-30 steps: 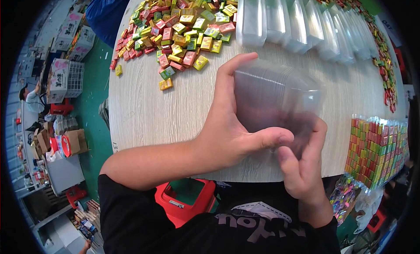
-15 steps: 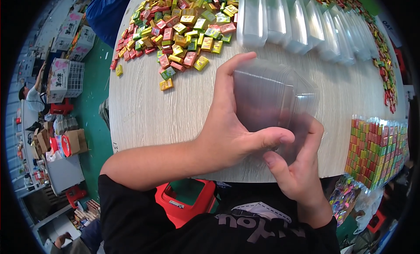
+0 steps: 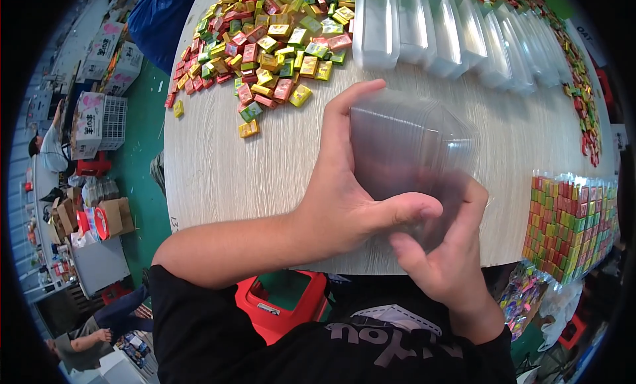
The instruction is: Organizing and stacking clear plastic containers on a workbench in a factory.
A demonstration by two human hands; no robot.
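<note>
A thick stack of nested clear plastic boxes (image 3: 397, 139) is held up over the near part of the table. My left hand (image 3: 354, 179) wraps its left side, fingers at the far edge and thumb across the near end. From the right, my right hand (image 3: 447, 245) grips the near right corner, its fingers partly seen through the plastic. Beyond my hands, a row of clear plastic boxes (image 3: 450, 40) stands on the wood-grain table (image 3: 218, 159). A heap of small wrapped candies (image 3: 271, 46) in red, yellow and green lies at the far left.
At the right edge sits a block of neatly packed candies (image 3: 566, 228). More loose candies run along the far right edge. A red stool (image 3: 281, 308) stands below the table's near edge. Cartons (image 3: 99, 119) and other people are off to the left.
My hands and the stack stay almost in place; my right thumb has shifted slightly left. At the lower left, another person's arm and leg have come further into view.
</note>
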